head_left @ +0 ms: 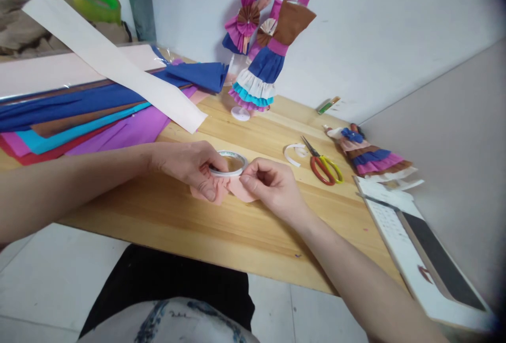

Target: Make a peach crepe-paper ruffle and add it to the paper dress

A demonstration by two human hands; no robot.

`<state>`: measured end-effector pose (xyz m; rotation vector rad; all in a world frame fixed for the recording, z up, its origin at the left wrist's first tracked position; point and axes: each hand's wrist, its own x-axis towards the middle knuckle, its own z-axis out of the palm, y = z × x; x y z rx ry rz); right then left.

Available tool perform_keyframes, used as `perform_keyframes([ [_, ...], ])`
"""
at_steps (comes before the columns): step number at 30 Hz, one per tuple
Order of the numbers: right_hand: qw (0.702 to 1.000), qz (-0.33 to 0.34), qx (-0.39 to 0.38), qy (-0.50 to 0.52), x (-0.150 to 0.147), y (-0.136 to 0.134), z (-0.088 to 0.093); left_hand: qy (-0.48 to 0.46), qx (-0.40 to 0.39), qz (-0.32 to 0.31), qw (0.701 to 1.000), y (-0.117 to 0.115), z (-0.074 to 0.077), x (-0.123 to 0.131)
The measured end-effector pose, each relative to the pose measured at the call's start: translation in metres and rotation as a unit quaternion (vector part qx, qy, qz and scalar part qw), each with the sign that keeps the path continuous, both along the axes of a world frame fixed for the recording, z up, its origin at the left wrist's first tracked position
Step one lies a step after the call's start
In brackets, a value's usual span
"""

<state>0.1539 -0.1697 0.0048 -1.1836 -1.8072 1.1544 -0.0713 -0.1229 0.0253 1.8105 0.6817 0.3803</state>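
Observation:
My left hand point(197, 169) is closed around the near-left side of a white roll of double-sided tape point(244, 162), fingers reaching into its ring. Its thumb presses a gathered strip of pink crepe paper point(240, 191) against the roll's near side. From the right, my right hand point(274, 185) pinches the other end of that pink strip between thumb and curled fingers, close to the tape. Both hands are just above the wooden table point(190, 237). Whether a piece of tape lies between the right fingers is too small to tell.
Red-and-yellow scissors point(324, 168) lie right of the hands, beside curled white tape backing point(293, 154). Folded coloured crepe paper point(98, 98) with a long pale strip point(118, 66) covers the left. Paper-dressed dolls point(269, 64) stand behind; another paper dress point(375, 158) and a white board point(395, 227) lie right.

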Motion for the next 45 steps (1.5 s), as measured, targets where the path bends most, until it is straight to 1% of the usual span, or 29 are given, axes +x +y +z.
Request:
perform_keyframes([
  [1,1.0,-0.001,0.001,-0.001,0.0,0.0,0.0,0.007,-0.019,-0.041,0.999,-0.001,0.002,0.0],
  [3,1.0,-0.001,0.003,-0.005,0.001,0.001,-0.001,0.021,-0.028,-0.092,0.995,-0.003,0.005,0.001],
  [6,1.0,-0.004,0.009,-0.01,0.0,0.001,-0.003,0.037,0.007,-0.055,0.998,-0.008,0.008,0.004],
  [8,1.0,-0.007,0.014,-0.012,0.0,0.0,-0.005,0.052,0.031,-0.018,0.998,-0.011,0.007,0.006],
  [9,1.0,-0.008,0.018,-0.013,-0.001,0.0,-0.006,0.059,0.036,-0.01,0.998,-0.012,0.006,0.007],
  [14,0.995,-0.033,0.072,-0.063,-0.002,-0.003,-0.009,0.078,0.033,-0.018,0.996,-0.011,0.0,0.01],
  [18,0.984,-0.053,0.129,-0.109,-0.004,-0.008,-0.008,0.093,0.058,0.007,0.994,-0.012,-0.002,0.013],
  [21,0.975,-0.066,0.166,-0.131,-0.006,-0.013,-0.006,0.094,0.058,0.021,0.994,-0.014,-0.003,0.014],
  [25,0.969,-0.079,0.192,-0.133,-0.007,-0.017,-0.007,0.088,0.053,0.045,0.994,-0.017,-0.002,0.016],
  [27,0.968,-0.081,0.2,-0.129,-0.007,-0.017,-0.009,0.08,0.053,0.047,0.994,-0.017,-0.002,0.016],
  [30,0.964,-0.084,0.221,-0.12,-0.007,-0.018,-0.009,0.073,0.077,0.045,0.993,-0.017,-0.005,0.016],
  [33,0.958,-0.091,0.246,-0.113,-0.008,-0.019,-0.007,0.069,0.113,0.061,0.989,-0.015,-0.007,0.015],
  [35,0.959,-0.092,0.245,-0.109,-0.009,-0.02,-0.006,0.063,0.126,0.063,0.988,-0.014,-0.008,0.015],
  [39,0.969,-0.083,0.214,-0.09,-0.009,-0.02,-0.005,0.063,0.142,0.058,0.986,-0.015,-0.006,0.016],
  [45,0.979,-0.073,0.178,-0.072,-0.008,-0.018,-0.006,0.067,0.202,0.046,0.976,-0.016,-0.01,0.014],
])
